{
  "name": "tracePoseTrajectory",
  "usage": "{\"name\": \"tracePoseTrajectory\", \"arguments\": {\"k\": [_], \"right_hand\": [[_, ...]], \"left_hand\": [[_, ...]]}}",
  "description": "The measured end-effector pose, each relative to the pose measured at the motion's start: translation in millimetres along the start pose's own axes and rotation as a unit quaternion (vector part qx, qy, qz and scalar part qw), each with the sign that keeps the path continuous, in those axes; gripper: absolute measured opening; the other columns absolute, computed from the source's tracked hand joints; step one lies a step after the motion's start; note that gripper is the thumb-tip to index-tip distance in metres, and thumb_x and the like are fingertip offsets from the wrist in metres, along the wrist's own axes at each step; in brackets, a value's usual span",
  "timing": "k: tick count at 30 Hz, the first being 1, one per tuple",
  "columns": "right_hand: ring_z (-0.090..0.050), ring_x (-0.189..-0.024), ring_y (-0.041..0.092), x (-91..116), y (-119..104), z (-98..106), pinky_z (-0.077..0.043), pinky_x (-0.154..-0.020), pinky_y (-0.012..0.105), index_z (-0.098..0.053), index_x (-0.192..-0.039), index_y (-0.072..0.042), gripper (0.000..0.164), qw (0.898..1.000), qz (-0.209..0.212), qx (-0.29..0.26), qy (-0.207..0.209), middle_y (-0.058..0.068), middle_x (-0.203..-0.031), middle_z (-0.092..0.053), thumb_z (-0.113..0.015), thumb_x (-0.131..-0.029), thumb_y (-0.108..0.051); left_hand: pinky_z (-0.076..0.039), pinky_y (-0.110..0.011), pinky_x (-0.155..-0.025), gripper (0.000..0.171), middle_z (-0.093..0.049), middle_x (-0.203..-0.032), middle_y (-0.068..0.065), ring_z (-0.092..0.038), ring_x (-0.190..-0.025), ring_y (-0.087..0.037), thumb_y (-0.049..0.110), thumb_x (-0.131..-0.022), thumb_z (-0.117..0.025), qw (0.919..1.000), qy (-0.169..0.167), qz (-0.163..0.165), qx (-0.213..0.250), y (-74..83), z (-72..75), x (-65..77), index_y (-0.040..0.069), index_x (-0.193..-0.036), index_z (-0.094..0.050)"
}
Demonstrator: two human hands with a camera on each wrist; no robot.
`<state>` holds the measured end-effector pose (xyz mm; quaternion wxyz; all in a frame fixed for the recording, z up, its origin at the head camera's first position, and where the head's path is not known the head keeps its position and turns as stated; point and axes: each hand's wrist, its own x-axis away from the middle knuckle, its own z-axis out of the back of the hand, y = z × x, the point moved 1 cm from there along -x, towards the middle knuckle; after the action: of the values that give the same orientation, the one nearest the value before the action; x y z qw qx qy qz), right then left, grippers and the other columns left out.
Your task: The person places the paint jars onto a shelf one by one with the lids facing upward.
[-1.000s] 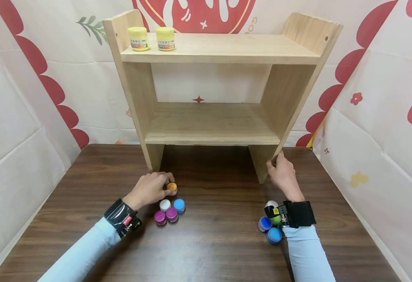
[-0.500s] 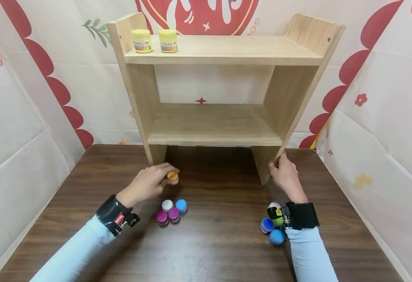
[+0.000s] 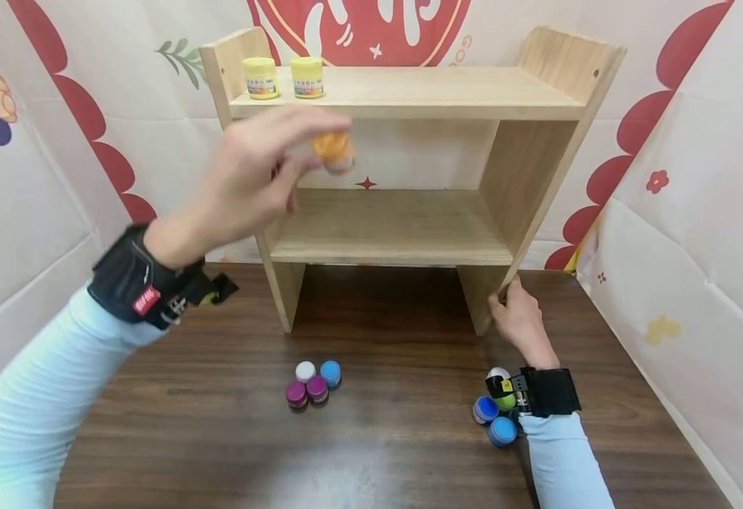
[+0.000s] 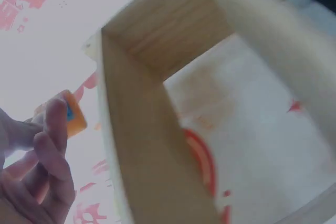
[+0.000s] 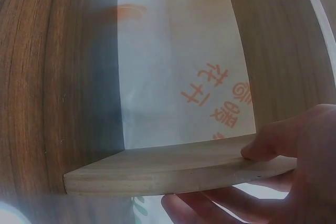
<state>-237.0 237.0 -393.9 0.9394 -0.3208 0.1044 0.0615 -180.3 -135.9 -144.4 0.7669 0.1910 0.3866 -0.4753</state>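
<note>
so i've got the orange jar (image 3: 334, 147) pinched between thumb and fingers of my left grip (image 3: 250, 170), up off the counter (image 3: 218, 424) and, from the head cam, in front of the shelf (image 3: 409, 112), just below its top board. my right grip (image 3: 519, 318) is clamped on the shelf's right side panel, low down, probably to steady it.

my read is that this is the carry stage. the two yellow tubs (image 3: 284, 79) are already up top on the left, so imo the next move calls for lifting over the front edge and setting the jar down level, without knocking them. four small jars (image 3: 317, 389) sit bunched below, with more by my right wrist.

head cam blurs the orange jar, and i can't tell if it's upright. left wrist cam catches a blue patch on it that the head view doesn't show. right wrist cam also shows my thumb on the panel's inner face with fingers on the outer one, plus orange characters on the backdrop (image 5: 184, 61) behind the bottom opening, which head cam misses.
</note>
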Motion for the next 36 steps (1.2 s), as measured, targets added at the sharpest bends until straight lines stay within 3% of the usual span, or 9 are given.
{"name": "tracePoseTrajectory", "arguments": {"k": [3,7,10,11,14,18,23,30,36], "right_hand": [[-0.058,-0.094,0.043,0,-1,-1,-0.046,-0.062,0.045,-0.033,-0.131,0.01,0.042,1.0,-0.002,-0.004,0.001,0.033,-0.114,-0.053,-0.043,-0.1,-0.017],[-0.058,-0.095,0.045,0,0,-3,-0.048,-0.066,0.05,-0.033,-0.132,0.01,0.043,1.0,0.0,-0.006,0.006,0.034,-0.116,-0.053,-0.044,-0.099,-0.016],[-0.058,-0.094,0.044,0,1,-5,-0.047,-0.068,0.052,-0.034,-0.13,0.011,0.042,1.0,0.003,-0.003,0.01,0.033,-0.113,-0.054,-0.043,-0.099,-0.016],[-0.058,-0.094,0.044,0,0,-5,-0.047,-0.068,0.051,-0.035,-0.13,0.011,0.042,1.0,0.003,-0.002,0.009,0.033,-0.112,-0.054,-0.043,-0.099,-0.017],[-0.059,-0.092,0.042,1,0,-6,-0.046,-0.067,0.05,-0.036,-0.127,0.01,0.039,1.0,0.004,0.001,0.011,0.031,-0.108,-0.056,-0.043,-0.099,-0.016],[-0.058,-0.092,0.042,1,-2,-5,-0.045,-0.067,0.051,-0.037,-0.127,0.01,0.038,1.0,0.01,0.003,0.017,0.031,-0.108,-0.056,-0.043,-0.099,-0.015],[-0.058,-0.094,0.043,-1,-3,-3,-0.045,-0.069,0.052,-0.035,-0.13,0.01,0.04,1.0,0.011,0.001,0.019,0.031,-0.111,-0.055,-0.043,-0.099,-0.015],[-0.057,-0.096,0.044,-2,-5,-6,-0.043,-0.073,0.056,-0.037,-0.127,0.009,0.037,1.0,0.009,0.001,0.023,0.03,-0.111,-0.056,-0.044,-0.099,-0.014],[-0.057,-0.097,0.043,-2,-6,-10,-0.045,-0.074,0.056,-0.036,-0.129,0.009,0.039,1.0,0.009,-0.007,0.022,0.031,-0.115,-0.054,-0.043,-0.099,-0.013]], "left_hand": [[-0.038,-0.019,-0.054,0.033,-0.061,-0.119,-0.004,-0.053,-0.057,-0.008,0.005,-0.093,-0.058,0.9989,-0.01,0.026,-0.037,-3.7,10.5,-26.3,0.003,-0.126,-0.062],[-0.036,-0.026,-0.062,0.037,-0.058,-0.122,-0.003,-0.057,-0.085,-0.016,0.011,-0.096,-0.054,0.99,-0.067,0.078,-0.097,-15.9,11.5,-46.8,0.009,-0.132,-0.058],[-0.038,-0.029,-0.068,0.038,-0.057,-0.126,-0.003,-0.052,-0.102,-0.017,0.012,-0.097,-0.053,0.9828,-0.098,0.101,-0.119,-26.3,6.9,-54.4,0.011,-0.134,-0.056],[-0.038,-0.029,-0.068,0.038,-0.057,-0.126,-0.003,-0.052,-0.103,-0.017,0.013,-0.097,-0.053,0.9817,-0.103,0.106,-0.12,-28.9,5.4,-56.1,0.011,-0.134,-0.056],[-0.037,-0.028,-0.062,0.036,-0.058,-0.124,-0.001,-0.055,-0.085,-0.017,0.017,-0.098,-0.051,0.9776,-0.111,0.13,-0.123,-33.7,2.8,-59.0,0.012,-0.134,-0.056],[-0.032,-0.028,-0.054,0.032,-0.06,-0.12,0.0,-0.045,-0.061,-0.019,0.02,-0.1,-0.046,0.9694,-0.12,0.158,-0.145,-37.3,1.9,-62.4,0.01,-0.129,-0.055],[-0.03,-0.029,-0.055,0.031,-0.062,-0.118,-0.001,-0.046,-0.068,-0.021,0.02,-0.1,-0.045,0.9632,-0.118,0.17,-0.171,-43.1,-0.4,-67.8,0.011,-0.127,-0.058],[-0.034,-0.03,-0.061,0.031,-0.062,-0.116,-0.003,-0.054,-0.102,-0.022,0.02,-0.098,-0.049,0.9576,-0.087,0.17,-0.216,-50.8,-4.7,-71.5,0.017,-0.122,-0.068],[-0.03,-0.03,-0.055,0.033,-0.062,-0.117,-0.002,-0.054,-0.092,-0.024,0.021,-0.097,-0.051,0.9558,-0.081,0.176,-0.221,-54.8,-7.2,-68.8,0.02,-0.126,-0.066]]}}
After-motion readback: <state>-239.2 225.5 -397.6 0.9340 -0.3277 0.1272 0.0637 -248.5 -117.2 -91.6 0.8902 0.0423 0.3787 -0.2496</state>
